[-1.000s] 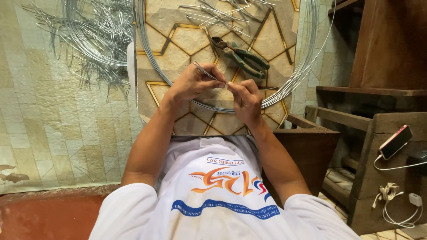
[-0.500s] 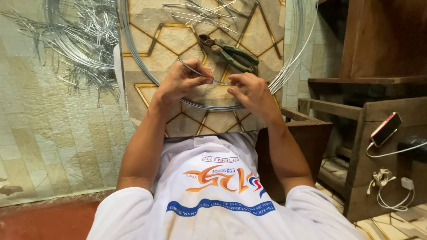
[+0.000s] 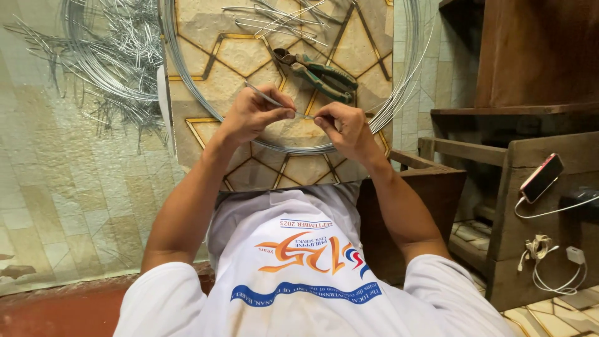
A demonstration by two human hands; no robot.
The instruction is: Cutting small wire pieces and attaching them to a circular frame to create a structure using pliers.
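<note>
Steel wire piece sits pinched between both hands over the patterned tile board. Left hand is closed on its longer end, thumb and forefinger tight; right hand is closed on the short end near the middle. For a clean bend, I'd judge the pinch points should stay close together with the thumbs braced at the bend spot. Green-handled pliers lie just beyond the hands, inside the big wire coil. Cut wire bits are scattered well to the left.
</note>
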